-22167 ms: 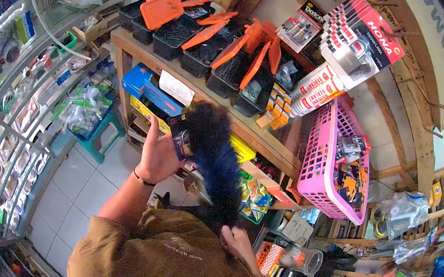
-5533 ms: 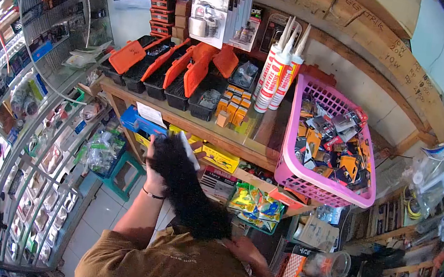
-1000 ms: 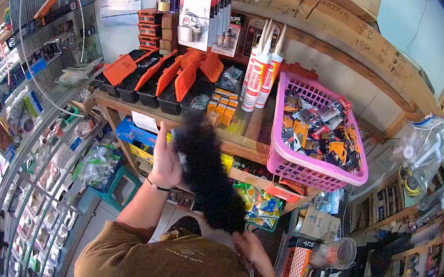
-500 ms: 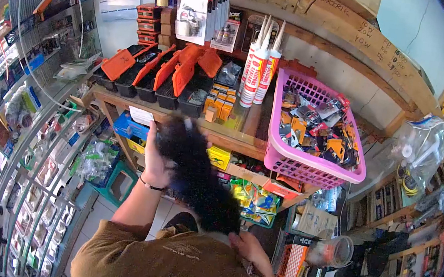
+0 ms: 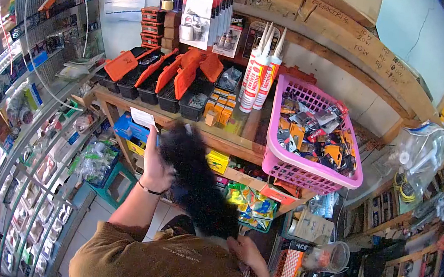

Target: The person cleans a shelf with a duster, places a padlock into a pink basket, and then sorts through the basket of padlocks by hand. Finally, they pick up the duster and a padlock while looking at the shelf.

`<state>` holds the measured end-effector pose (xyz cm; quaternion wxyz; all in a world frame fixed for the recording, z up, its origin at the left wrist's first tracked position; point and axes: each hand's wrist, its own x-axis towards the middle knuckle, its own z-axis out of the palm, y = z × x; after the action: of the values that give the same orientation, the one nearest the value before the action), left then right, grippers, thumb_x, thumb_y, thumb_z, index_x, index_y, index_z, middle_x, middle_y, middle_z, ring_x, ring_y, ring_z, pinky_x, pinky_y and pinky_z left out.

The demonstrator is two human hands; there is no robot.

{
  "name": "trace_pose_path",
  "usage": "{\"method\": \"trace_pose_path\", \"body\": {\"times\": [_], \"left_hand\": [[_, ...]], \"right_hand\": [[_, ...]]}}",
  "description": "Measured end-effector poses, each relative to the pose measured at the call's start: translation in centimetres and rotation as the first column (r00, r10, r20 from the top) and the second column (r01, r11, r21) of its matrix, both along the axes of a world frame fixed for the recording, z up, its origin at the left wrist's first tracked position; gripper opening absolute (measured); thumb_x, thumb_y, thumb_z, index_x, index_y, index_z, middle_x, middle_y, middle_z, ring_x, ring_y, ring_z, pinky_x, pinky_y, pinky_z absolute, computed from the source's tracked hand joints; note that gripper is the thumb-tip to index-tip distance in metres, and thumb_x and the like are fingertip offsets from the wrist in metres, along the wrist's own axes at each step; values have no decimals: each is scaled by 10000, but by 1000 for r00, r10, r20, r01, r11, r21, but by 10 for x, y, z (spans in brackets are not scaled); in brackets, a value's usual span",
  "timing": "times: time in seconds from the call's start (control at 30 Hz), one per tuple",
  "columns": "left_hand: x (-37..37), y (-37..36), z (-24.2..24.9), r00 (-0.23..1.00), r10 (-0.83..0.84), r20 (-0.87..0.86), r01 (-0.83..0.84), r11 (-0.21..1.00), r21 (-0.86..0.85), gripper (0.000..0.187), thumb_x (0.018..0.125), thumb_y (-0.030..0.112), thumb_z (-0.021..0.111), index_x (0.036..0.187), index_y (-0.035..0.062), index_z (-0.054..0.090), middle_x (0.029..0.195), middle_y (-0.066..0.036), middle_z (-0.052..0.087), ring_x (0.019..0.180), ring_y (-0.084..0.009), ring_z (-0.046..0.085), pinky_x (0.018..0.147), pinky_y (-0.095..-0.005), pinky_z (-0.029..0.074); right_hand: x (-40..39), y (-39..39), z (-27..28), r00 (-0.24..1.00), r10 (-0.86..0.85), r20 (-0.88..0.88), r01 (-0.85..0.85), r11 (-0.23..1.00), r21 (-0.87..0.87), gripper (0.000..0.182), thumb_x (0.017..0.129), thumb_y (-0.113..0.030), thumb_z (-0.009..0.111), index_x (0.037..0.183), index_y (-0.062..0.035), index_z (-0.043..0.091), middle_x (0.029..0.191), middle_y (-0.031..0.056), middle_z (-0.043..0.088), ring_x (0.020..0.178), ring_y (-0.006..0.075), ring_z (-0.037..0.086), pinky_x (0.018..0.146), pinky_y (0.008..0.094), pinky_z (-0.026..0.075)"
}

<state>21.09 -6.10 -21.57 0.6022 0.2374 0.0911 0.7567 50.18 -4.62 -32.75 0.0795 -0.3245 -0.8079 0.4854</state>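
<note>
A long, fluffy black thing (image 5: 195, 174) slants across the space before my chest; its exact kind is hard to make out. My left hand (image 5: 154, 170), with a dark band at the wrist, is against its upper left side, the fingers partly hidden behind it. At the lower end, a pale patch shows near my right hand (image 5: 249, 256), which is closed about that end with its fingers mostly out of sight. Past the upper end stands a wooden shelf (image 5: 227, 139) bearing black bins with orange lids (image 5: 176, 79).
A pink basket (image 5: 313, 173) of packaged goods sits at the shelf's right. Silicone sealant tubes (image 5: 256, 81) and small orange boxes (image 5: 220, 108) stand beside it. A glass display case (image 5: 30, 186) lines the left, with a green stool (image 5: 117, 186) near it.
The view has shifted slightly, and the shelf goods sit a little lower in it. Both hands keep nearly the same places on the fluffy black thing.
</note>
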Motion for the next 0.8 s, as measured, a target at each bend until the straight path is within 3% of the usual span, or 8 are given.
{"method": "trace_pose_path", "body": {"times": [0.1, 0.17, 0.37, 0.5, 0.57, 0.67, 0.73, 0.8], "left_hand": [[-1, -2, -4, 992, 87, 93, -76, 989, -125, 840, 800, 689, 231, 1287, 14, 342, 1242, -204, 444, 1099, -366, 467, 940, -494, 346], [-17, 2, -18, 977, -170, -132, 193, 962, 191, 799, 834, 644, 214, 1293, 1, 331, 1281, -177, 418, 1160, -324, 427, 985, -452, 311], [4, -6, 11, 992, 117, 38, -113, 987, -111, 847, 790, 697, 230, 1294, 24, 338, 1258, -200, 430, 1133, -361, 438, 930, -476, 364], [-5, -2, 7, 971, -157, -180, 196, 955, 223, 787, 841, 631, 216, 1300, 1, 317, 1287, -167, 413, 1162, -322, 425, 980, -438, 324], [9, -7, 25, 993, 114, 38, -110, 990, -88, 834, 801, 678, 235, 1299, 15, 324, 1253, -189, 437, 1133, -353, 442, 921, -488, 374], [-2, -3, 10, 999, -15, -38, 17, 999, 39, 826, 805, 677, 221, 1297, 23, 330, 1253, -184, 440, 1149, -337, 433, 944, -470, 359], [-13, 6, 7, 958, -184, -220, 241, 931, 274, 805, 827, 657, 183, 1299, 22, 328, 1277, -165, 426, 1169, -308, 423, 1000, -420, 307], [4, -7, 24, 993, -11, -117, 20, 997, 75, 778, 830, 643, 226, 1305, 36, 327, 1289, -157, 415, 1163, -314, 426, 992, -425, 316]], "right_hand": [[-2, -1, -10, 983, -153, -96, 148, 987, -59, 421, 873, -364, 485, 687, 7, 556, 544, 84, 520, 527, 130, 465, 505, 332, 390], [-1, 3, -27, 985, 100, 140, -105, 994, 31, 433, 867, -373, 492, 688, 16, 557, 561, 117, 527, 535, 168, 504, 521, 352, 402], [-16, -1, 19, 997, 57, 50, -59, 998, 37, 455, 871, -391, 475, 752, 40, 565, 656, 182, 565, 638, 258, 556, 604, 388, 426], [-8, 3, -26, 997, 77, 5, -77, 995, 71, 477, 872, -415, 456, 808, 39, 586, 690, 205, 583, 661, 271, 574, 620, 398, 421], [-9, 11, -47, 985, -143, 102, 159, 972, -172, 485, 874, -428, 444, 806, 29, 592, 683, 157, 586, 652, 249, 563, 616, 373, 416], [-20, -7, 23, 997, 78, 27, -82, 983, 166, 436, 882, -389, 455, 763, 12, 577, 643, 68, 548, 625, 183, 525, 591, 323, 405], [-11, -6, -3, 998, 32, -46, -30, 999, 34, 415, 882, -372, 464, 747, 5, 576, 634, 46, 534, 620, 158, 509, 578, 309, 399], [-8, -2, -12, 994, -26, -109, 15, 995, -100, 396, 883, -355, 473, 731, -2, 574, 626, 24, 521, 614, 133, 493, 565, 294, 393]]}}
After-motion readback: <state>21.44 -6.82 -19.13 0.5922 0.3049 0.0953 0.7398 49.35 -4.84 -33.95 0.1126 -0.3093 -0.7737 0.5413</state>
